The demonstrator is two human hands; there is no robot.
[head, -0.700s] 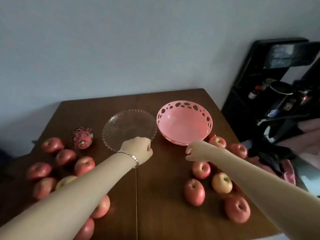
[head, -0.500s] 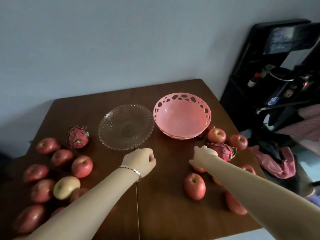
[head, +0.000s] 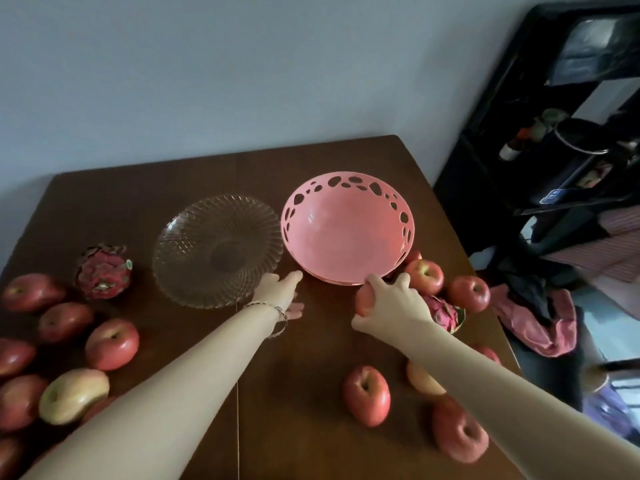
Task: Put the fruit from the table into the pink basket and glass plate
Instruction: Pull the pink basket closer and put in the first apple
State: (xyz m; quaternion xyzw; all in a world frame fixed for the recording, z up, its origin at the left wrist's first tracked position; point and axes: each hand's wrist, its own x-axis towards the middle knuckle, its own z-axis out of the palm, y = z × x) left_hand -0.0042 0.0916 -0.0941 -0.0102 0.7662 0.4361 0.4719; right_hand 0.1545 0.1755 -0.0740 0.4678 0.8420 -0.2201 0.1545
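The empty pink basket (head: pixel 349 233) stands at the table's back middle, with the empty glass plate (head: pixel 194 271) just left of it. My right hand (head: pixel 394 301) grips a red apple (head: pixel 363 301) right in front of the basket's near rim. My left hand (head: pixel 282 289) reaches with fingers extended between plate and basket, holding nothing. Several red apples (head: pixel 112 342) and a dragon fruit (head: pixel 104 271) lie on the left. More apples (head: pixel 367 393) and a second dragon fruit (head: pixel 445 311) lie on the right.
The dark wooden table (head: pixel 304 375) ends at its right edge near a black rack (head: pixel 554 168) with bottles and gear. A pink cloth (head: pixel 540 327) lies on the floor beside the table. A grey wall stands behind.
My right hand has closed round an apple and lifted it toward the basket. My left hand has opened from a fist and moved forward between plate and basket.
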